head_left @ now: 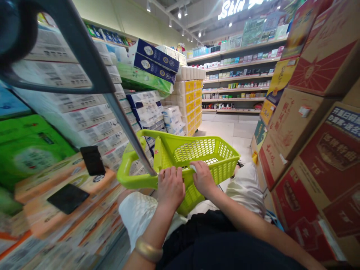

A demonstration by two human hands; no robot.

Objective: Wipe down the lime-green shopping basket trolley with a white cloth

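A lime-green rolling shopping basket (pixel 222 159) with perforated walls stands in front of my lap, and nothing can be seen inside it. Its grey pull handle (pixel 128 123) rises toward the upper left, close to the camera. My left hand (pixel 171 185) is closed over the basket's near rim, beside the foot of the handle pole. A little to the right, my right hand (pixel 203 178) has its fingers curled over the same rim. A small white piece (pixel 193 167) shows at those fingertips; I cannot tell what it is.
On the left, a phone (pixel 92 159) and a dark flat object (pixel 68 198) lie on orange tissue packs (pixel 36 215). Paper packs (pixel 152 108) are stacked behind. Cardboard cartons (pixel 303 127) line the right side. Stocked shelves (pixel 239 88) stand across the tiled floor (pixel 219 129).
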